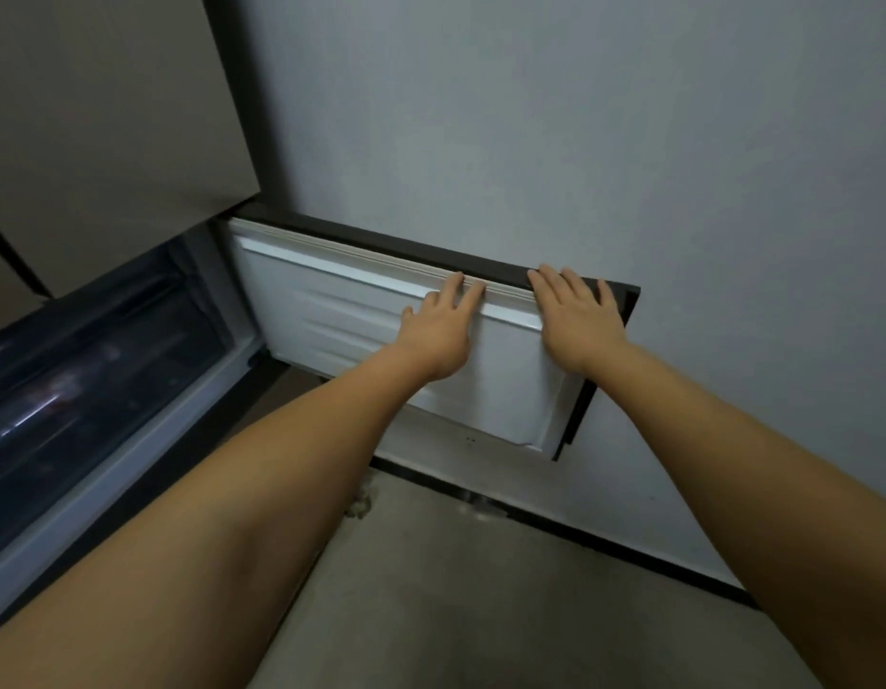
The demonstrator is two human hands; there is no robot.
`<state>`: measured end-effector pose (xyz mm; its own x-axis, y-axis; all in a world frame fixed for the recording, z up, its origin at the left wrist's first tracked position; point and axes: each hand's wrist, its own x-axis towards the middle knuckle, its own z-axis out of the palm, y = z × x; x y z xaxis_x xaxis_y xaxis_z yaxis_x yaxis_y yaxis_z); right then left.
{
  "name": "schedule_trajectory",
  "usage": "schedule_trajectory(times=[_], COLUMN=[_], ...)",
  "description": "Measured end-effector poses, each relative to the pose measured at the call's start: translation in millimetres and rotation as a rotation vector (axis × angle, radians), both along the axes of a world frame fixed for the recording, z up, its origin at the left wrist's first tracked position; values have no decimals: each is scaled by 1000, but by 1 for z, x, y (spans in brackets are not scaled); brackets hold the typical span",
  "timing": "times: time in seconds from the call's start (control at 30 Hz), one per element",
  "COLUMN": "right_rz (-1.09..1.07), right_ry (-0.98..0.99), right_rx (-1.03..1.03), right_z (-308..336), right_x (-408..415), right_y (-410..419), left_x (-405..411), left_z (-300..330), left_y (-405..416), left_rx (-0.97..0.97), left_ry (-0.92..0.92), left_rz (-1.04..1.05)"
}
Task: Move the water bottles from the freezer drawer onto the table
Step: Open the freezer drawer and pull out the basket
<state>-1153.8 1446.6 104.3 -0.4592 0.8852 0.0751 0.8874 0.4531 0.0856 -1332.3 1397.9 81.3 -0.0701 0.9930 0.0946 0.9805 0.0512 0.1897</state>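
The freezer door (331,310) stands swung open against the wall, its white inner panel facing me and its dark outer edge on top. My left hand (443,323) lies flat on the white panel, fingers straight and reaching its upper gasket. My right hand (577,315) rests over the door's dark top edge near its free end, fingers extended. To the left, the freezer drawer (98,370) shows as a dark, translucent front inside the compartment. Its contents are blurred, so I cannot make out any water bottles. No table is in view.
A grey wall (580,116) runs behind the open door, with a dark skirting strip (605,539) along the floor. The beige upper fridge door (98,101) hangs above the compartment. Grey floor (456,589) lies below my arms.
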Motion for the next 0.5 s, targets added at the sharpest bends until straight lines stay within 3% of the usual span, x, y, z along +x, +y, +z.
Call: schedule_trajectory(times=[0.5], right_rz=[65], right_ry=[-7], right_rx=[15], right_z=[-5], right_x=[11], right_y=[107], left_x=[21], left_z=[-7], left_y=[81], left_rx=[46], left_ry=[2], left_rz=[78])
